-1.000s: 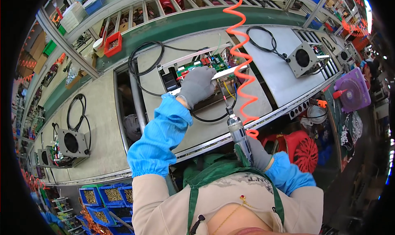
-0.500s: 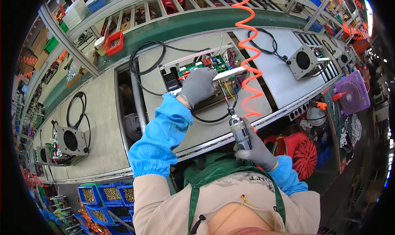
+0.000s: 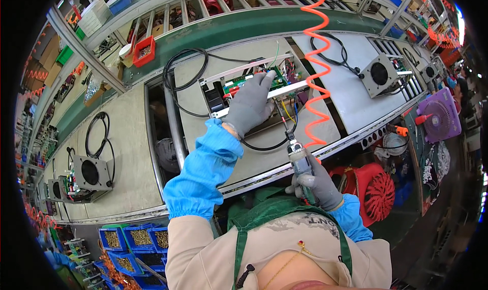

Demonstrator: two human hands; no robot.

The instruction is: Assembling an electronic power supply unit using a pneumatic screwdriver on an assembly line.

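Note:
An open metal chassis (image 3: 284,92) with green circuit boards (image 3: 279,80) inside lies on the workbench in front of me. My left hand (image 3: 250,106), in a grey glove, lies over its near rail, fingers on the board side and thumb on the near side. My right hand (image 3: 323,187), also gloved, is wrapped round a power screwdriver (image 3: 301,164). The driver's long bit points up toward the near rail beside my left thumb; whether its tip touches a screw is too small to tell. Yellow and blue wires (image 3: 294,113) hang from the chassis beside the bit.
A coiled orange air hose (image 3: 319,69) hangs just right of the chassis. A black cable (image 3: 175,89) loops on its left. Units with fans stand left (image 3: 91,173) and right (image 3: 380,74). Blue screw bins (image 3: 113,239) sit lower left; a red fan (image 3: 376,191) is lower right.
My left fingers have stretched farther over the boards. The right hand sits lower on the screwdriver, its fingers now across the body. The whole view has shifted slightly.

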